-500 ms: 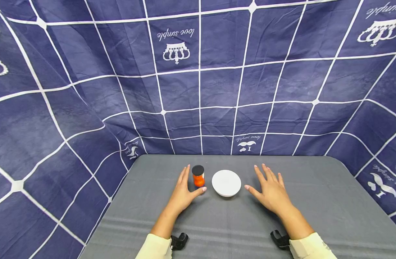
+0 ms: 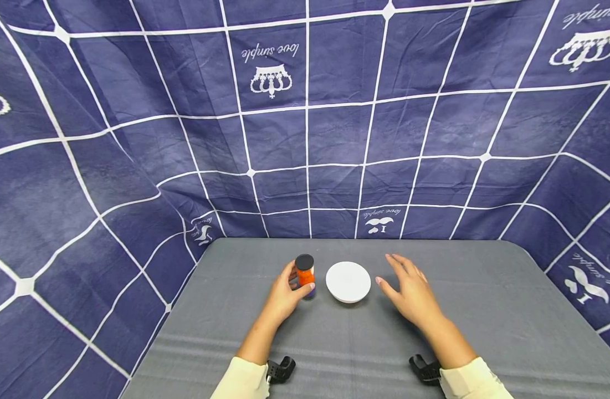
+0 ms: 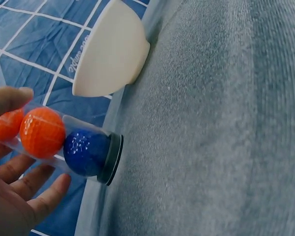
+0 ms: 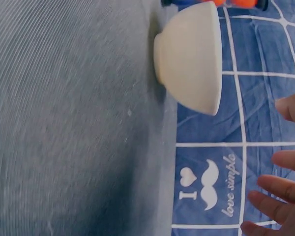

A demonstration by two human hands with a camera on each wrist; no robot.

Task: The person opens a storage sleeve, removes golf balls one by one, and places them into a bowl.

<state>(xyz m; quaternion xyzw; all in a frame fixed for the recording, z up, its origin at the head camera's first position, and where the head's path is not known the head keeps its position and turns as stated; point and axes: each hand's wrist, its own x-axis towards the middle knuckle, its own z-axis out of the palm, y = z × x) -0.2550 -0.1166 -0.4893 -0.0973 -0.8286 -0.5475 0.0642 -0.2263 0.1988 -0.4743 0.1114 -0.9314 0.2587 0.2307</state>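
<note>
A clear tube of golf balls (image 2: 306, 276) with a black lid stands upright on the table; orange balls and a blue one at the bottom (image 3: 86, 152) show through its wall. My left hand (image 2: 282, 298) holds it from the left, thumb across the near side and fingers curled behind. Just to the right sits a white bowl (image 2: 348, 281), upright, its rim wider than its foot. On the bowl's other side, my right hand (image 2: 418, 295) hovers with spread, relaxed fingers and nothing in its grasp. The right wrist view shows its fingertips apart from the bowl (image 4: 191, 59).
A grey cloth covers the table (image 2: 334, 354). Behind it and along both sides hangs a blue curtain (image 2: 344, 138) with white grid lines and printed motifs. Black wrist mounts (image 2: 281, 369) are strapped at both cuffs.
My left hand has moved slightly right and its fingers have closed around the tube. My right hand has shifted a little to the left, toward the bowl. Tube and bowl stay in place.
</note>
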